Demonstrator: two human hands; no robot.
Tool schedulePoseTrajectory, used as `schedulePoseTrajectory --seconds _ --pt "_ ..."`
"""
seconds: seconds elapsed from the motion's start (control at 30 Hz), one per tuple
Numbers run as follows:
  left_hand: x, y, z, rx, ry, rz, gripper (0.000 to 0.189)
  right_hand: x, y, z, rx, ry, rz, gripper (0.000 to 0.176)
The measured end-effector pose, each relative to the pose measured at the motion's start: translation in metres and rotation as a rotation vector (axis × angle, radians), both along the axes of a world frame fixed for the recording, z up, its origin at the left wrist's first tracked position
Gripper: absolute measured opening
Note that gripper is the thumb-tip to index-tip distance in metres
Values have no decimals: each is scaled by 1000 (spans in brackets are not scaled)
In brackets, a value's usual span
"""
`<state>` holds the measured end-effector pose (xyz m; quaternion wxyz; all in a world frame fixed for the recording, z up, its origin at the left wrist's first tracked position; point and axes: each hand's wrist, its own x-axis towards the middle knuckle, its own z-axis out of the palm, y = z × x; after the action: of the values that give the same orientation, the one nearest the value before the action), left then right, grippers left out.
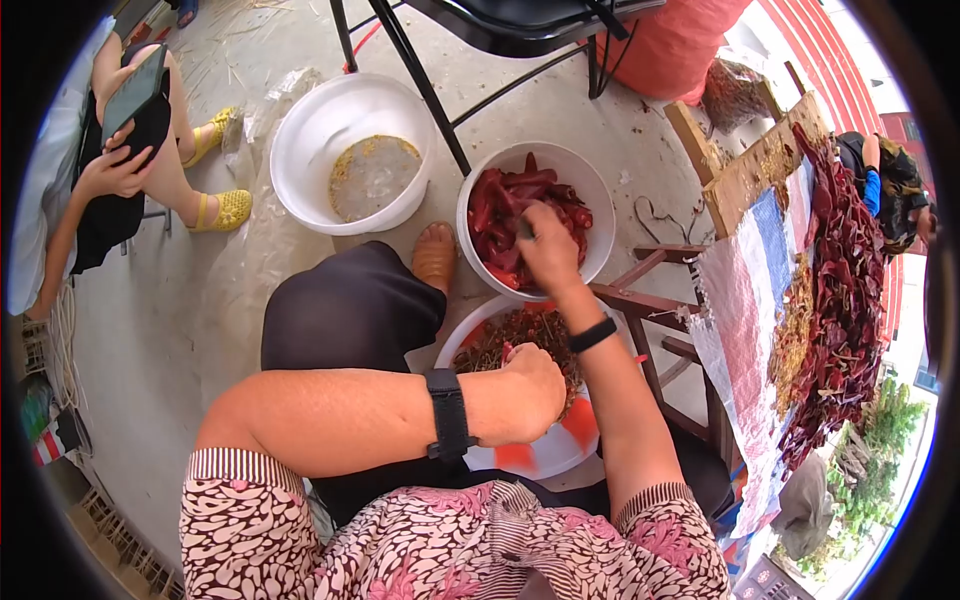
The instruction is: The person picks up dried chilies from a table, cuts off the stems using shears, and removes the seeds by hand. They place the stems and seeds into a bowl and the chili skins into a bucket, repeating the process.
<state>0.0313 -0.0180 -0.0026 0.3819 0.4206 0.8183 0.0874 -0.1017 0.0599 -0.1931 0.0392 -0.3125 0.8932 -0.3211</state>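
Observation:
My right hand [550, 250] reaches into a white bucket [603, 200] of dried red chili peppers [497, 215]. Its fingers are closed on something small and dark, and I cannot tell what it is. Nearer to me, my left hand [535, 388] is curled closed over a white basin [560, 462], with a bit of red chili pepper [508, 351] showing at its fingers. Brown stems and scraps [520, 328] lie in that basin. Both wrists wear black bands.
Another white tub [290, 180] with yellowish bits stands at the far left. Beyond the bucket is a black folding chair [510, 25]. At right, many dried chilies [840, 290] lie on a woven sheet [735, 290] over a wooden frame. A person holding a phone [135, 95] sits at left.

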Motion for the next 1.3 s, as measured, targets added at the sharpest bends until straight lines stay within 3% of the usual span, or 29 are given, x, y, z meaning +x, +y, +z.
schedulePoseTrajectory --seconds 0.03,0.2,0.3,0.4,0.5,0.57,0.63,0.73,0.83,1.03,1.13,1.23,1.3 --pt "0 1 0 1 0 0 39 15 -4 25 82 -24 14 26" --pt "7 8 -12 21 47 11 28 31 -4 32 245 -166 223 25" --pt "7 8 -11 30 54 23 23 37 -2 28 246 -137 220 31" --pt "5 8 -11 11 13 27 24 35 -2 24 14 -242 140 28" --pt "2 6 -5 0 -8 28 30 13 3 24 -146 -134 -44 25" --pt "1 4 -2 -10 -7 21 35 -18 10 17 -104 -72 -281 25" --pt "1 5 -2 -28 4 6 39 -39 15 17 180 78 -393 28" --pt "2 6 -4 -22 -2 28 42 -67 8 18 441 -46 -429 29" --pt "-4 3 3 -35 -51 -19 44 -84 -4 11 537 -173 -394 36" --pt "1 4 0 -58 -26 -15 47 -117 -24 -31 361 -325 -429 52" --pt "0 5 3 -81 -39 -32 47 -118 -28 -44 146 -636 -468 55" --pt "4 10 -4 -70 -20 -31 43 -93 -40 4 40 -852 -403 52" --pt "1 9 0 -88 -29 -64 39 -86 -43 19 109 -850 -269 49"
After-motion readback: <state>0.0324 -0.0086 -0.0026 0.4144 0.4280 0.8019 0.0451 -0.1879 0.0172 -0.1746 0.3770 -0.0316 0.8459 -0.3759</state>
